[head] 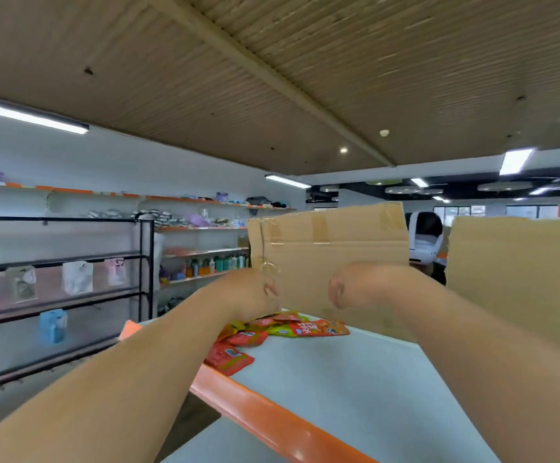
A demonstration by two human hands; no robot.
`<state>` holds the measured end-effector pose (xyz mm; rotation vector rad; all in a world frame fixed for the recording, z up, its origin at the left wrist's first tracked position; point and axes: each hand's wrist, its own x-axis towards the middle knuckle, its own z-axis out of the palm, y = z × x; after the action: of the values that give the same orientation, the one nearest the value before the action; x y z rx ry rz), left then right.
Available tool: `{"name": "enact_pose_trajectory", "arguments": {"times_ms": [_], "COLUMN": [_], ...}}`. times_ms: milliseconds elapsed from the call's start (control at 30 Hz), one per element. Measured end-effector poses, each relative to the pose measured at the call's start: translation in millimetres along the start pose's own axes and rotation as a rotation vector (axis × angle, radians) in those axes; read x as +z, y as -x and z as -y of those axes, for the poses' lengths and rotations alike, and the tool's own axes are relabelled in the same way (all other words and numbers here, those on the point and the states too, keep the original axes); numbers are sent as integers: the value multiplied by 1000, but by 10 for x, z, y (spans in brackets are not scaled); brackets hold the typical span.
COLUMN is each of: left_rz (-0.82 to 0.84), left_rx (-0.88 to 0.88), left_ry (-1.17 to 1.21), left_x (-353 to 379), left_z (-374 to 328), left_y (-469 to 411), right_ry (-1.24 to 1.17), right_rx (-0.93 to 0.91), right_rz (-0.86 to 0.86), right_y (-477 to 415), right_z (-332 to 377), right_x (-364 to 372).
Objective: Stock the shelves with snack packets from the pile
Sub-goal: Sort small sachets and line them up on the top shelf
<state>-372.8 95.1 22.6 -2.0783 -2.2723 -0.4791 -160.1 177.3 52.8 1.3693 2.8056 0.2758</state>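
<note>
A loose pile of red, orange and green snack packets [272, 329] lies on the white top shelf [355, 379], in front of a cardboard box [332, 248]. One red packet [228, 358] sits apart at the shelf's orange front edge [272, 416]. Both my arms reach forward over the shelf. My left hand [255, 289] hangs bent at the wrist just above the back of the pile. My right hand [348, 285] hovers to its right, in front of the box. The fingers of both hands curl away from the camera and are mostly hidden, and nothing shows in either.
A second cardboard box [519, 279] stands at the right on the shelf. A black wire rack [145, 262] with a few hanging packs is at the left. Behind it, wall shelves [205, 252] carry bottles and goods.
</note>
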Motion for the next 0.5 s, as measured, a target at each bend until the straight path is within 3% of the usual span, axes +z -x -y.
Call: {"name": "enact_pose_trajectory", "arguments": {"times_ms": [200,367,500], "left_rz": [103,308,367], "left_rx": [166,259,295], "left_ry": [36,-222,-252], "left_x": [179,415,552], "left_z": [264,278,212], "left_y": [-702,-1114,-1266], "right_ry": [84,135,40], "right_rx": [163,181,245], "right_rz": [109,264,302], "right_y": [-556,-921,-1010], "right_z": [34,354,474], "right_x": [218,320,515]}}
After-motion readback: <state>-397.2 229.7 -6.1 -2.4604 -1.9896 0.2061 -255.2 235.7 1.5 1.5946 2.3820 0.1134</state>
